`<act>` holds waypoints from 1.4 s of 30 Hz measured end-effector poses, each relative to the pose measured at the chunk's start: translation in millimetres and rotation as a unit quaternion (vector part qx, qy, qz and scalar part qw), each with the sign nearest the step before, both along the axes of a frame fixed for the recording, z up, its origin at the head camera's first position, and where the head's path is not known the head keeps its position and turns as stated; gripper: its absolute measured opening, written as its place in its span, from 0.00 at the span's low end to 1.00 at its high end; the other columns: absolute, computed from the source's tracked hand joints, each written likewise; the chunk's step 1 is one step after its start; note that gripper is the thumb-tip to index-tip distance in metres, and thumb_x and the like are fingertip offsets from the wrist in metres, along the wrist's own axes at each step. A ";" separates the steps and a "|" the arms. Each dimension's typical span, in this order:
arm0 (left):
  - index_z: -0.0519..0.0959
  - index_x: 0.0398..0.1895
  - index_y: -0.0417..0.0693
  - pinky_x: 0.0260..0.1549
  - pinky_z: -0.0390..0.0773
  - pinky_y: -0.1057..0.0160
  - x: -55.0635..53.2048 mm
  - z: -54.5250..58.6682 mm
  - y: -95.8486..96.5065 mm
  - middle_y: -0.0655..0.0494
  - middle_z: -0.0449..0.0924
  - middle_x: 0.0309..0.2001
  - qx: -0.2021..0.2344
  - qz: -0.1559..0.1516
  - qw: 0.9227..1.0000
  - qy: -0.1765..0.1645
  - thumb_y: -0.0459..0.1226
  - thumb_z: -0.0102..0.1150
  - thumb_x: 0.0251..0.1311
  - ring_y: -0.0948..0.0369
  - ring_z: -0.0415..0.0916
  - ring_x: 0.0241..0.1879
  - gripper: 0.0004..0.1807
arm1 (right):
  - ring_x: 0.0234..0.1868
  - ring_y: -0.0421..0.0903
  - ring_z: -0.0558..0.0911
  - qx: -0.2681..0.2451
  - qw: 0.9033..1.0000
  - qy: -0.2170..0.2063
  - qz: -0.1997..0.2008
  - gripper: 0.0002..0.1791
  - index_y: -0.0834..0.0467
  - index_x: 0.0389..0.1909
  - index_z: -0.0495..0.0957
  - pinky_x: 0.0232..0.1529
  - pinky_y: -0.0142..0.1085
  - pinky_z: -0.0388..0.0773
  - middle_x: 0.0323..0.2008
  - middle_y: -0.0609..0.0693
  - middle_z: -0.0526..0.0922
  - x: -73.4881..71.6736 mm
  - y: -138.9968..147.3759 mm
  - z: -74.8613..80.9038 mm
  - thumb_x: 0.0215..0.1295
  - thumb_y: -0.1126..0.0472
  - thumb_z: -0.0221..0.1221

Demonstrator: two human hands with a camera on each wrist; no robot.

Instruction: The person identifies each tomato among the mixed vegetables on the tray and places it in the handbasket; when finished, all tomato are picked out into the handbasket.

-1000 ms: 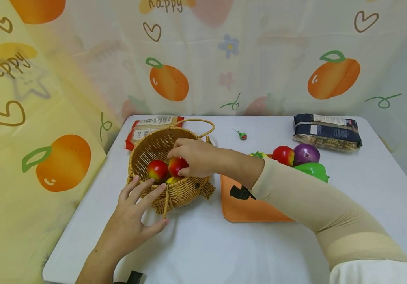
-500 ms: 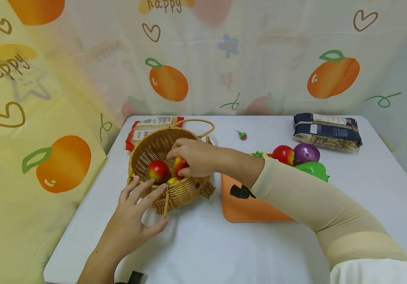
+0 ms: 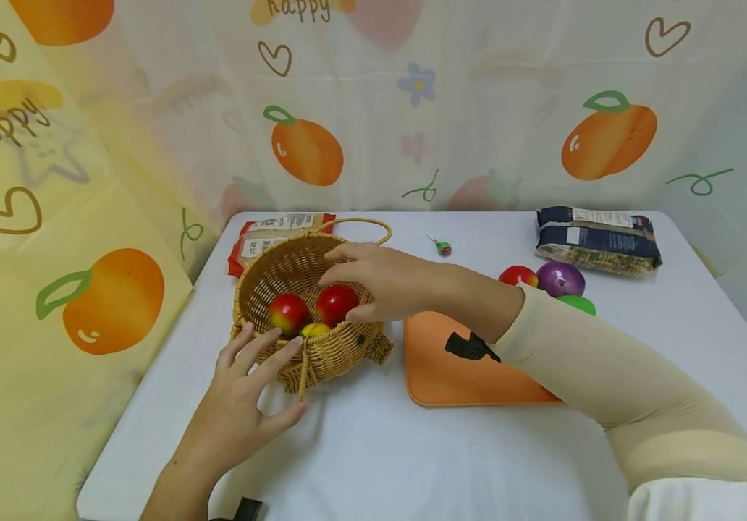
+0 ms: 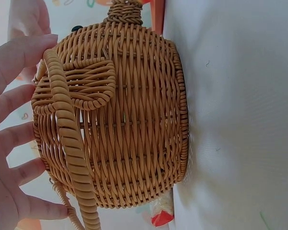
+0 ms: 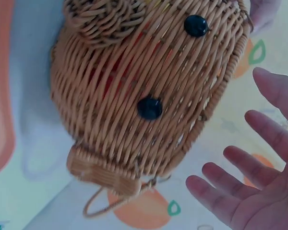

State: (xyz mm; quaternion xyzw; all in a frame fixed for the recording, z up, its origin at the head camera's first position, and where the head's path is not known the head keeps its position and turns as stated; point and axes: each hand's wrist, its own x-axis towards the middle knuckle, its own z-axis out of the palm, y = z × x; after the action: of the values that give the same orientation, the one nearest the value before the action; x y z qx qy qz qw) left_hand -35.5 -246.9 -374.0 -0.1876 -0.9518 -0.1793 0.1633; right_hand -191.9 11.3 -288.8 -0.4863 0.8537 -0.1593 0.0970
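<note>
Change: right hand (image 3: 380, 282) has let go of the second red fruit (image 3: 337, 303), fingers now spread.
Left hand (image 3: 243, 398): spread fingers steady the basket (image 3: 341, 351).
Done: two fruits in.
Left: fruits (image 3: 518, 276) beside the orange mat (image 3: 439, 369).

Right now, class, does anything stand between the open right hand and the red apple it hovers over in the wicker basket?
Nothing visible does: the right hand is just above the red apple inside the woven wicker basket.

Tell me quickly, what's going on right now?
Right hand open above round wicker basket. Left hand steadies its front. Two red apples inside. Nothing blocking.
</note>
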 end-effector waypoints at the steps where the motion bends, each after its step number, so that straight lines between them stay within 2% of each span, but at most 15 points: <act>1: 0.73 0.71 0.64 0.56 0.71 0.24 0.1 0.0 0.0 0.47 0.70 0.70 0.000 0.000 1.000 0.000 0.48 0.82 0.42 0.33 0.54 0.74 0.47 | 0.75 0.50 0.65 0.002 1.000 0.000 -0.006 0.32 0.46 0.71 0.72 0.73 0.45 0.69 0.76 0.48 0.62 -0.1 4.5 -0.2 0.67 0.50 0.67; 5: 0.74 0.71 0.64 0.57 0.71 0.24 0.2 -0.7 -0.3 0.47 0.70 0.69 0.001 0.000 1.000 0.003 0.48 0.82 0.42 0.34 0.54 0.74 0.47 | 0.76 0.52 0.64 0.005 0.999 -0.002 -0.033 0.33 0.45 0.71 0.72 0.72 0.48 0.69 0.77 0.50 0.61 -1.4 25.5 -1.7 0.66 0.50 0.68; 10: 0.74 0.70 0.63 0.57 0.71 0.25 0.2 -1.4 -0.3 0.47 0.71 0.69 0.004 0.000 1.000 0.005 0.49 0.82 0.42 0.34 0.55 0.74 0.46 | 0.75 0.56 0.64 0.011 0.997 -0.013 -0.077 0.33 0.45 0.72 0.71 0.71 0.52 0.69 0.77 0.52 0.61 -7.3 56.1 -7.5 0.66 0.55 0.66; 15: 0.74 0.71 0.64 0.56 0.72 0.25 0.5 -1.0 -0.2 0.46 0.70 0.70 0.006 0.000 1.000 0.004 0.49 0.82 0.42 0.34 0.54 0.74 0.46 | 0.74 0.59 0.65 0.041 0.992 -0.022 -0.121 0.33 0.48 0.71 0.72 0.73 0.55 0.66 0.76 0.55 0.61 -12.6 85.5 -12.1 0.65 0.54 0.68; 21: 0.74 0.71 0.63 0.57 0.71 0.25 0.8 -1.0 -0.9 0.45 0.70 0.70 0.005 -0.003 1.000 0.011 0.48 0.82 0.41 0.34 0.55 0.74 0.47 | 0.72 0.61 0.67 0.069 0.987 -0.027 -0.141 0.31 0.52 0.68 0.74 0.73 0.57 0.67 0.73 0.59 0.65 -24.4 110.0 -27.2 0.64 0.54 0.69; 29: 0.74 0.71 0.63 0.55 0.73 0.25 0.1 -1.7 -0.5 0.45 0.70 0.70 0.007 -0.003 1.000 0.006 0.48 0.82 0.42 0.34 0.55 0.74 0.47 | 0.70 0.61 0.70 0.113 0.975 -0.075 -0.177 0.32 0.53 0.69 0.74 0.74 0.59 0.65 0.70 0.60 0.69 -34.0 127.8 -45.4 0.64 0.56 0.70; 36: 0.74 0.71 0.64 0.55 0.74 0.25 0.2 -1.2 0.0 0.46 0.70 0.71 0.007 -0.002 1.000 0.005 0.49 0.82 0.42 0.34 0.55 0.74 0.47 | 0.70 0.61 0.71 0.118 0.973 -0.085 -0.178 0.32 0.57 0.69 0.74 0.74 0.57 0.64 0.68 0.62 0.71 -33.1 131.1 -51.8 0.65 0.57 0.69; 42: 0.74 0.71 0.64 0.55 0.73 0.25 0.1 -1.2 0.4 0.46 0.70 0.71 0.006 -0.002 1.000 0.005 0.49 0.82 0.42 0.33 0.55 0.74 0.47 | 0.67 0.59 0.73 0.119 0.972 -0.104 -0.176 0.32 0.56 0.70 0.74 0.73 0.58 0.66 0.67 0.62 0.72 -34.1 131.7 -59.0 0.65 0.57 0.69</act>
State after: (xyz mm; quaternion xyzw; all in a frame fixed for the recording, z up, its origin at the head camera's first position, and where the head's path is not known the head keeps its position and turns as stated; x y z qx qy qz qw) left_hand -35.4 -246.5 -375.2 -0.1891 -0.9495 -0.1844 0.1694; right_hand -226.0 143.0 -347.8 -0.2939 0.9239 -0.1208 0.2132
